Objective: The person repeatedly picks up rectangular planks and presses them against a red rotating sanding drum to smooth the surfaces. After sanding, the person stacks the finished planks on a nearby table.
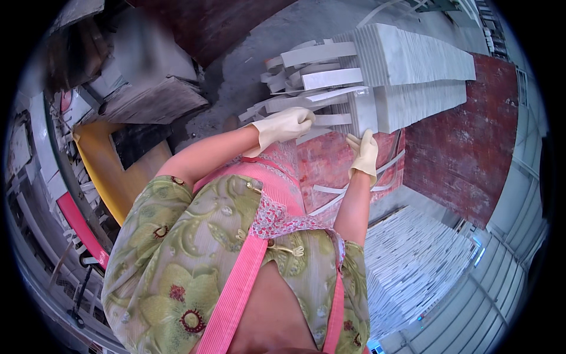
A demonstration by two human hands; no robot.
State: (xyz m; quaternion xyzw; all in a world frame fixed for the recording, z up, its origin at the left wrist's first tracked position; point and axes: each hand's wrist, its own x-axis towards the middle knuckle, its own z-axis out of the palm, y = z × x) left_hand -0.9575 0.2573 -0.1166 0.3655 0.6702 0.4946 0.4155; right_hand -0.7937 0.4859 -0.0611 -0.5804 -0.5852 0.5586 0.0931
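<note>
Both my hands wear pale cream gloves. My left hand (284, 126) is closed at the near end of a thin white strip (333, 120), its fingertips curled out of sight. That strip reaches toward a stack of white sheets (424, 59). At the stack's near corner, my right hand (365, 153) grips the edge of a smooth white panel (365, 109), thumb on top and fingers beside it. More loose white strips (331, 78) stick out leftward from the stack, bent and overlapping. What the panel is made of I cannot tell.
Red, worn boards (460, 141) lie under and beside the stack. Narrow white offcuts (383, 180) hang near my right forearm. A yellow panel (109, 171) and a scuffed box-like block (156, 103) stand at left. A big layered white pile (418, 259) is at lower right.
</note>
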